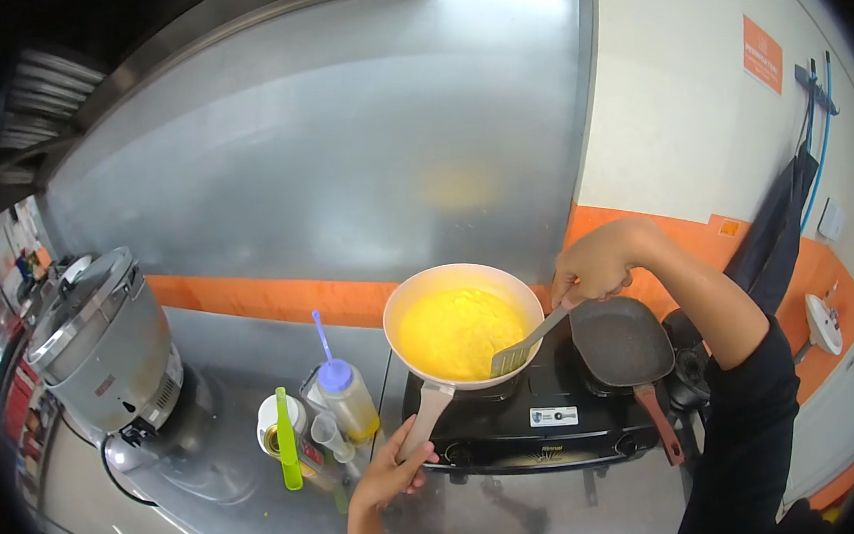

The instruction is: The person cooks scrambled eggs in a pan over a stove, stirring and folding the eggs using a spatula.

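Note:
A light-coloured frying pan (391,322) is over the left burner of a black gas stove (520,422), with yellow egg (452,330) spread across its inside. My left hand (391,471) is wrapped around the pan's handle at the front. From the right, my right hand (595,262) grips a grey slotted spatula (516,356), its blade down in the egg near the pan's front right side. Whether the pan touches the burner, I cannot tell.
A dark square pan (621,340) with a brown handle sits on the right burner. Left of the stove stand an oil bottle (349,399) with a purple top, a white tub (271,420), a green-handled utensil (287,439) and clear cups (330,435). A large rice cooker (112,347) is farther left.

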The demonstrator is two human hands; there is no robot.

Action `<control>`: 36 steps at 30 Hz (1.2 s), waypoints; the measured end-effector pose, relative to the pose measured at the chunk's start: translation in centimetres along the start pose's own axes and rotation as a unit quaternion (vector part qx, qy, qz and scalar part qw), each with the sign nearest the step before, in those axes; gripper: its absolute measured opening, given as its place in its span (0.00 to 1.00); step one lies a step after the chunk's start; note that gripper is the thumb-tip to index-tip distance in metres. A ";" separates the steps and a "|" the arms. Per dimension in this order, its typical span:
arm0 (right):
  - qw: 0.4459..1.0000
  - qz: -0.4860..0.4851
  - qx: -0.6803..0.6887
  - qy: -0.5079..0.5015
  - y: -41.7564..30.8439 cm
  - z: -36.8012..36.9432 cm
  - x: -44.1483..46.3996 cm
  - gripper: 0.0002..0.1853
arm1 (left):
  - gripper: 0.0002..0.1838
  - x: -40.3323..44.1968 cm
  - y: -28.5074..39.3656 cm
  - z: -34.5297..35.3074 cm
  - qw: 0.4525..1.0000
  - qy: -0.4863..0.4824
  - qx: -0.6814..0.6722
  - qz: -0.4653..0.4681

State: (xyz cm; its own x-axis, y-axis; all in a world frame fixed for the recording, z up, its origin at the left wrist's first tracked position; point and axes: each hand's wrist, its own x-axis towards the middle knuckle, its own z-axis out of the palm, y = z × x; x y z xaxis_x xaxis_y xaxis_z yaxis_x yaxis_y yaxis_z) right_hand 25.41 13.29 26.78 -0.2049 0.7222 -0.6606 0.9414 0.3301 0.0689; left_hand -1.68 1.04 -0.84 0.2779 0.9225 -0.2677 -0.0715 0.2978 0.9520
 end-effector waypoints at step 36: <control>0.975 0.032 -0.187 0.117 -3.0 5.0 6.3 0.10 | 0.23 2.2 -1.4 -1.2 0.942 -0.096 -0.316 -0.056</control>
State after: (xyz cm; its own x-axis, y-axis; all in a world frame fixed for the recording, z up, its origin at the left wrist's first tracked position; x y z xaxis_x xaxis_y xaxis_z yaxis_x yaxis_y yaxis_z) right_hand 22.62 13.82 18.64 -0.2453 0.8535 -0.4598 0.7997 0.4462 0.4016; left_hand -2.17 2.90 -2.98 0.4810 0.8337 -0.2712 -0.5709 0.5327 0.6248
